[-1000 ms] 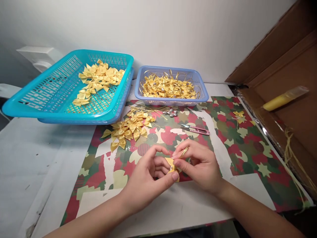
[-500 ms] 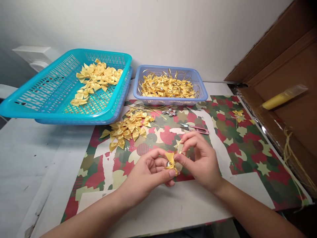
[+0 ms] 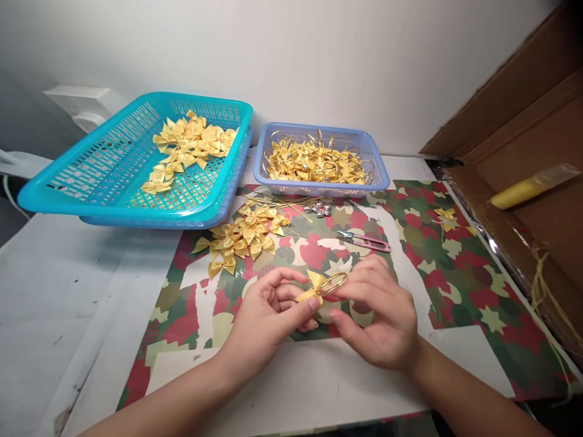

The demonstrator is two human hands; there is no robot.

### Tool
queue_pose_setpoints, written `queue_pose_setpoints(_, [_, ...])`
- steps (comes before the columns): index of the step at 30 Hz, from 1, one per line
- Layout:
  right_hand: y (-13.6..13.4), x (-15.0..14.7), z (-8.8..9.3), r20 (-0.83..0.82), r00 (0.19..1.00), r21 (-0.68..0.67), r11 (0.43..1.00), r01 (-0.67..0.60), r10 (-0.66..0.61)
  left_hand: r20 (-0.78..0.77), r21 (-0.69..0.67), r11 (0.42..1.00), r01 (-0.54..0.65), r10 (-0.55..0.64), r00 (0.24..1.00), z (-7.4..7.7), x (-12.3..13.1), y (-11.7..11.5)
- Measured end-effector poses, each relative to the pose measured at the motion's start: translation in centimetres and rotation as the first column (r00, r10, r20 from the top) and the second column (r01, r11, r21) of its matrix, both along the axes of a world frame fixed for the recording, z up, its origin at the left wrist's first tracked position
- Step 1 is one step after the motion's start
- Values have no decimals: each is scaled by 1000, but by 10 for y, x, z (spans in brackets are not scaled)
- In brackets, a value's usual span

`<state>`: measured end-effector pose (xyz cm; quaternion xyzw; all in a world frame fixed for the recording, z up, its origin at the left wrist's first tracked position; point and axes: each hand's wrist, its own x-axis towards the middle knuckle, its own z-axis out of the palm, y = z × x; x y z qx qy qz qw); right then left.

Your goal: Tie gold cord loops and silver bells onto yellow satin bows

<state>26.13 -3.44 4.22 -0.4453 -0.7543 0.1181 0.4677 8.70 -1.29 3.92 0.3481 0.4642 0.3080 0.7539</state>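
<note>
My left hand [image 3: 279, 309] pinches a yellow ribbon bow [image 3: 315, 278] between thumb and fingers, above the near part of the patterned sheet. From the bow's middle a gold cord loop [image 3: 336, 276] sticks out to the right. My right hand [image 3: 376, 312] is just beside this loop, thumb and fingers apart, with the fingertips by the cord; whether they touch it I cannot tell. The bell seen earlier on the bow is now hidden. Beyond my hands lie a pile of yellow bows [image 3: 243, 237], several small silver bells [image 3: 319, 209] and loose gold cords [image 3: 277, 200].
Pink-handled thread snips [image 3: 367, 241] lie beyond my right hand. A turquoise basket [image 3: 136, 209] with bows stands at the left. A blue basket [image 3: 321, 187] at the back holds bows with gold loops. A cardboard box wall [image 3: 523, 133] rises at the right, a yellow tube [image 3: 523, 189] against it.
My right fingers have let go of the bow's cord and spread apart. The loop now points right, and the bow has turned so its bell no longer shows. The view has shifted slightly.
</note>
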Motion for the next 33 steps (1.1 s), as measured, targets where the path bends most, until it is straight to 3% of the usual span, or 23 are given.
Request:
queue_pose_setpoints(2, [0,0,0,-45,999,-37,999,-11,10,-15,11,1000,0,0,1000,1,0,0])
queue_pose_setpoints(5, [-2,-3,0,15,1000,-1,1000,-20,20,-21,71,997,-3,4,1000,0,0,-2])
queue_pose_setpoints(9, [-2,-6,-2,136,990,63,997,36,-44,-71,285,959,-14,36,997,-4,0,-7])
queue_pose_setpoints(14, [-1,-6,-3,149,985,71,994,79,-89,-175,554,833,13,101,979,-10,-1,-12])
queue_pose_setpoints(20, [-4,-9,-5,270,954,112,988,106,-133,-266,759,645,90,181,947,-12,-1,-11])
queue_pose_setpoints(23, [-5,-10,-9,350,924,119,986,119,-154,-329,803,572,164,198,923,-11,-1,-11])
queue_pose_setpoints(28, [-4,-11,-15,451,882,114,989,96,-138,-437,811,509,289,197,878,-13,-2,-10])
queue_pose_setpoints(31, [-4,-11,-18,473,870,131,987,90,-142,-483,794,502,343,177,858,-15,-3,-9])
queue_pose_setpoints(33, [-3,-10,-18,457,877,147,985,91,-149,-481,764,550,338,137,866,-14,-3,-8])
